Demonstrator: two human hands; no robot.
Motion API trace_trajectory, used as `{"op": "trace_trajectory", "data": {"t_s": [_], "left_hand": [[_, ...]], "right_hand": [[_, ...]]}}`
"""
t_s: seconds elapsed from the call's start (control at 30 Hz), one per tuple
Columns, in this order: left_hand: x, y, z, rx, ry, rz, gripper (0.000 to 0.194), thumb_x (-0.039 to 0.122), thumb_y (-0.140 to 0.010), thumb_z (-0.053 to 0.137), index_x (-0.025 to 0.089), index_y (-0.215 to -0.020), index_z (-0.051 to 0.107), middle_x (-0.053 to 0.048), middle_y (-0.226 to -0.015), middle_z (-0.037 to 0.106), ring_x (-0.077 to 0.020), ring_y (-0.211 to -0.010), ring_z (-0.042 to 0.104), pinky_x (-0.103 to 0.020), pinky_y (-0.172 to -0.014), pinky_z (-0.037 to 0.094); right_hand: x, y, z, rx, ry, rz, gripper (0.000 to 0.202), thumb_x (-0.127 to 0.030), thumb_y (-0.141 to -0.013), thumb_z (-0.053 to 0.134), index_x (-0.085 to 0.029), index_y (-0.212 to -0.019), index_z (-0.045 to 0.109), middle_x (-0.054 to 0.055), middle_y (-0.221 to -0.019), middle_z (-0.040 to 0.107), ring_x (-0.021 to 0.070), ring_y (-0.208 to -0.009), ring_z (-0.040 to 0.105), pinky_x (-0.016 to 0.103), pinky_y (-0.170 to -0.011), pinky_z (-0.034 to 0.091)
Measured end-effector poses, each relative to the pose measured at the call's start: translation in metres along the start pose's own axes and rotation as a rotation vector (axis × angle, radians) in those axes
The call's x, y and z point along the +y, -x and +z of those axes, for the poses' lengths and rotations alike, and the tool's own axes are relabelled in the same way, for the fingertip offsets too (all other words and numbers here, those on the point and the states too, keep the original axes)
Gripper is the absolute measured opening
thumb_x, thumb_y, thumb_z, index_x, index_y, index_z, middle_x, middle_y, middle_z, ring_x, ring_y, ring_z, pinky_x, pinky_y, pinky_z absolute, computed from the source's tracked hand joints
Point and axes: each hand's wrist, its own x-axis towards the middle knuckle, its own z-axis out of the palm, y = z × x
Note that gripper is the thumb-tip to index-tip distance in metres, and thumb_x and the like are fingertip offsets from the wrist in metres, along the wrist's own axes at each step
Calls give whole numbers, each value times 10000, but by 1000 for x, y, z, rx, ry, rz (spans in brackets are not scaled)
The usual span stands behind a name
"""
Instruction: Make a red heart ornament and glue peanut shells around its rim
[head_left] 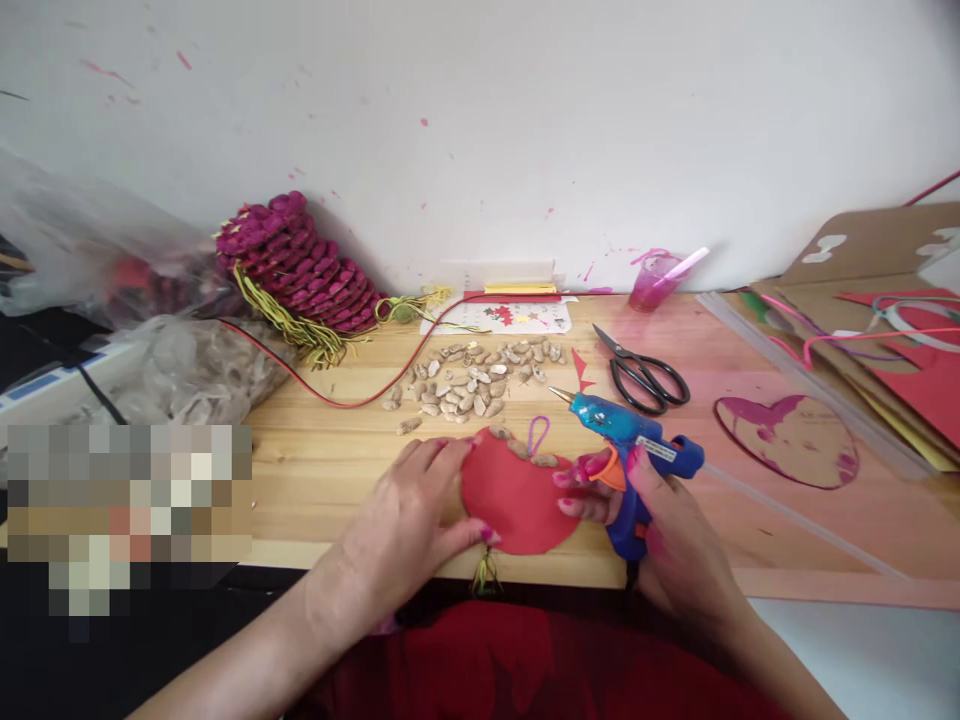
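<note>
My left hand (420, 510) grips the left side of a round red card (517, 500), its thumb lying on the card's face near the lower edge. Several peanut shells (544, 460) sit along the card's top edge, beside a purple loop (538, 433). A green tassel (486, 572) hangs from the bottom. My right hand (667, 530) is wrapped round a blue glue gun (619, 425) with an orange trigger; some of its fingertips reach the card's right edge. The metal nozzle points up and left, toward a spread of loose peanut shells (472, 380).
Black-handled scissors (645, 375) lie beyond the glue gun, near red paper scraps (580, 370). A pink cup (651, 285) stands by the wall. To the right is a heart-shaped cardboard piece (787, 440). A magenta shell-covered craft (307, 265) leans at back left; a red cord (337, 403) crosses the table.
</note>
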Motion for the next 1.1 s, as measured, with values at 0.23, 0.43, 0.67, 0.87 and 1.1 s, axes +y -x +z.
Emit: {"op": "trace_trajectory", "data": {"t_s": [0.23,0.43,0.67,0.87,1.1], "left_hand": [[10,2,19,-37,-54,75,970,342,-742,816,175,-1527,272,-163,-1435,528,-351,-1243,506,-547,-1051,463],[1,-9,13,-159,20,82,777,274,-870,646,210,-1546,269,-134,-1506,481,-339,-1351,425,-592,-1101,397],[-3,-19,4,-153,69,110,655,59,-830,518,172,-1469,428,-114,-1432,568,-266,-1288,516,-494,-1106,421],[-6,-20,5,-134,34,84,646,52,-821,516,189,-1450,458,-97,-1434,565,-283,-1297,501,-526,-1107,403],[-12,-17,5,-3,66,112,486,66,-860,541,181,-1332,557,-94,-1228,669,-234,-1164,587,-458,-1092,429]], "right_hand": [[1,4,-1,2,-20,-45,354,-528,-778,760,-187,-866,736,86,-788,792,269,-755,774,318,-617,620],[0,7,-3,26,-27,-99,374,-558,-774,741,-198,-874,727,83,-799,793,276,-774,773,328,-622,617],[-5,6,2,37,-45,-123,369,-564,-738,759,-209,-832,723,77,-802,788,287,-800,770,325,-597,616],[-2,4,1,62,-41,-46,366,-539,-754,773,-197,-881,740,72,-774,782,265,-740,769,324,-614,625],[-1,16,-6,62,-18,-50,316,-495,-759,792,-187,-825,770,66,-797,772,257,-775,773,327,-715,644]]}}
